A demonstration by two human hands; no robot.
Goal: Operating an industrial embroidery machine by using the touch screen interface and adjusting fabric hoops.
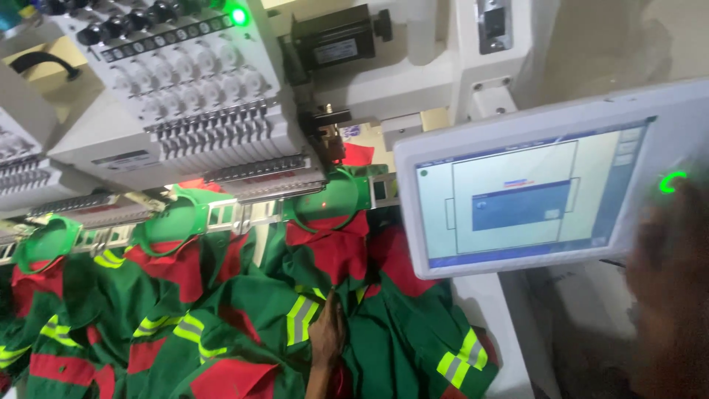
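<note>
blurred right hand hovers open by the control screen; left hand lies flat on green-red garments.

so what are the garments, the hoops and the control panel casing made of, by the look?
Garments: woven cloth, matte green and red, creased, with shiny yellow-and-grey reflective strips. The left hand rests on them. Hoops: likely moulded plastic, smooth green with a slight sheen. Panel casing: probably plastic, matte pale grey; the right hand is at its edge, blurred.

The scene is viewed from one head-worn camera, tilted down and leftward, close to the embroidery machine at eleven o'clock and the control screen at two o'clock.
</note>
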